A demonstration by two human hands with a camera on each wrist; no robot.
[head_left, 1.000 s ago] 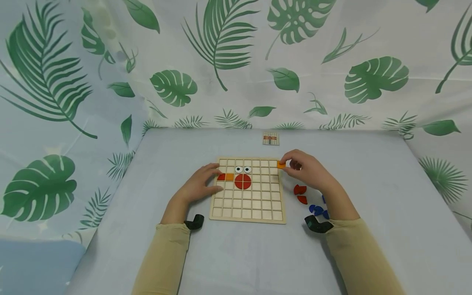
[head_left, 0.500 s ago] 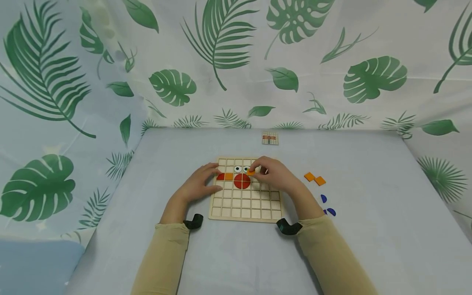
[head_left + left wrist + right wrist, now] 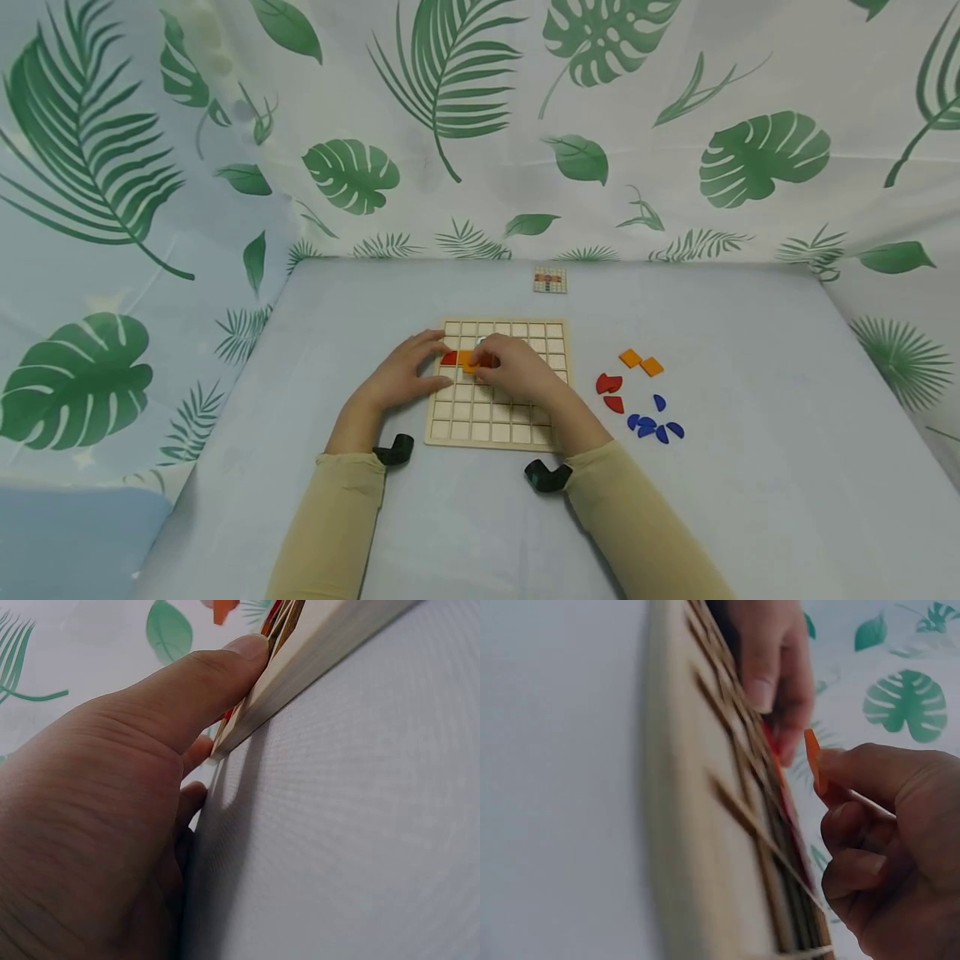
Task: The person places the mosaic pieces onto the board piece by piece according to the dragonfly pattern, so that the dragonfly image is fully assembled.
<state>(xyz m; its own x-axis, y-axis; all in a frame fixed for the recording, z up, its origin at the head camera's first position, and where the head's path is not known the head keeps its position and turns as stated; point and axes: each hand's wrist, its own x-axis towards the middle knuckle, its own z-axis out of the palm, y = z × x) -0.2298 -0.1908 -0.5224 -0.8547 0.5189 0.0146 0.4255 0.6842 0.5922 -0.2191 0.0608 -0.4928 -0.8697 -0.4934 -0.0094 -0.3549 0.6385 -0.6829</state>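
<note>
My right hand (image 3: 521, 371) reaches over the wooden grid board (image 3: 480, 412) and pinches an orange square tile (image 3: 814, 761) between thumb and index finger. In the right wrist view that tile is held on edge, just off the board. My left hand (image 3: 405, 371) rests at the board's left side, thumb and fingertips touching its frame with the fingers loosely extended. Close to those fingertips a red quarter-circle tile (image 3: 448, 358) lies in the grid, with an orange tile beside it. The right hand mostly covers the red circle and the eye tiles in the middle.
Right of the board lie two orange square tiles (image 3: 641, 362), several red pieces (image 3: 614, 405) and several blue half-round pieces (image 3: 662, 434). A small pattern card (image 3: 551, 280) lies behind the board. Leaf-printed cloth (image 3: 465, 150) rises at the table's back.
With the orange tile in its pinch, my right hand has swept left from the board's right edge to the cells near the left hand. The left hand has stayed in place.
</note>
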